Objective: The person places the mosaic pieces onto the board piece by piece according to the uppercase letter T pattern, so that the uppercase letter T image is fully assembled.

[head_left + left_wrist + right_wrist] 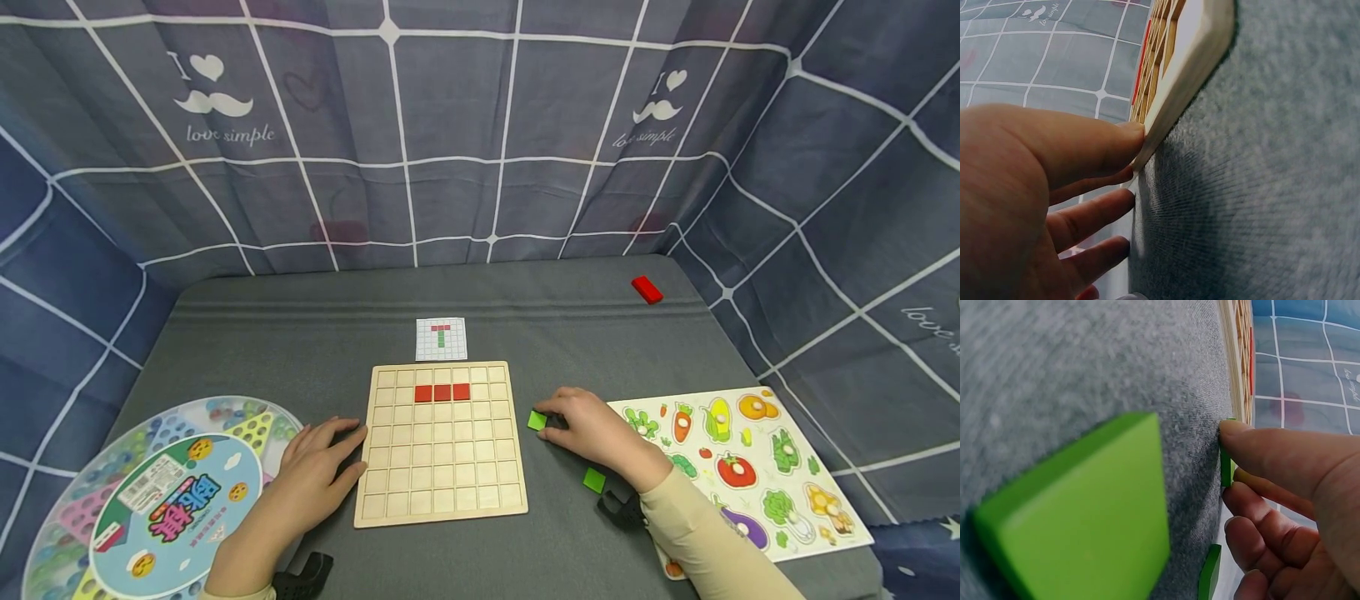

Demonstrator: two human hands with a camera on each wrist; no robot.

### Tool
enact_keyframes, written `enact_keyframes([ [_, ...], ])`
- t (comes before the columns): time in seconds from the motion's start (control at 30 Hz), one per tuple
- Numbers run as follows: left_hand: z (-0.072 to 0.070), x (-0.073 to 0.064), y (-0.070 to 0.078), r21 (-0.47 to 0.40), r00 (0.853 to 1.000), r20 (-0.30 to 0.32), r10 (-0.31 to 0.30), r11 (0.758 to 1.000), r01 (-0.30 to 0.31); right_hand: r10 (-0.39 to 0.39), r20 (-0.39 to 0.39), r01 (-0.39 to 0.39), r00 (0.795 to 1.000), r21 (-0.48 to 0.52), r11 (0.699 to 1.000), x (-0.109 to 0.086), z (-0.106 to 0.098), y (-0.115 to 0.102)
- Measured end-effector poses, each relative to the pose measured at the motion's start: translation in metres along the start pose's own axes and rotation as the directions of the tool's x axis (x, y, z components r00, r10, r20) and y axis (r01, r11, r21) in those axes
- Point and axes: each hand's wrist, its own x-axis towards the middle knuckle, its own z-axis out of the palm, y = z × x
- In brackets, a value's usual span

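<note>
So, right hand (588, 427) pinches one green tile (536, 420) between thumb and fingertip; remaining fingers curl loosely below in the right wrist view. Held tile sits just right of the wooden grid board (441, 467), near its edge but apart from it. Can't tell whether the tile touches the table.

Second green tile (594, 480) lies flat on the grey cloth, nearer the wearer, by the right wrist. Right wrist view also shows a third green tile (1209, 573) under the hand, partly cut off by the frame bottom.

Left hand (318, 471) has fingers spread and fairly straight, thumb touching the board's left edge. No pinch.

Board lies flat mid-table. Three red tiles (442, 392) sit side by side in its second row from the far edge, in the third to fifth columns from the left. Just beyond the far edge: pattern card (441, 339), red bar over green stem, T-shaped.

Red block (647, 290) is at the far right of the table (300, 350), well apart from everything. Vegetable picture board (750, 442) lies right, partly under the right forearm. Clear round game board (56, 517) with a blue label disc (176, 517) is at left, partly behind the left forearm. Grid-patterned curtain (450, 100) closes off the back.
</note>
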Motion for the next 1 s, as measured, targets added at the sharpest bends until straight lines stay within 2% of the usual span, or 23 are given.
enact_keyframes([
  [0.27, -0.001, -0.001, -0.001, -0.002, 1.0, 0.009, -0.005, 1.0, 0.005, -0.027, -0.017, 0.027, 1.0, -0.004, 1.0, 0.008, -0.003, -0.002],
  [0.6, 0.0, 0.0, 0.0, 0.012, 1.0, 0.021, -0.015, 1.0, 0.015, -0.118, -0.002, 0.118, 0.993, 0.006, 0.993, 0.049, -0.009, -0.027],
  [0.77, -0.001, 0.0, 0.001, 0.012, 1.0, 0.025, -0.018, 1.0, 0.017, -0.2, 0.013, 0.2, 0.98, 0.024, 0.98, 0.071, -0.003, -0.043],
  [1.0, -0.002, -0.001, 0.002, 0.014, 1.0, 0.004, -0.003, 1.0, 0.003, -0.301, 0.045, 0.302, 0.953, -0.011, 0.953, 0.096, 0.008, -0.066],
])
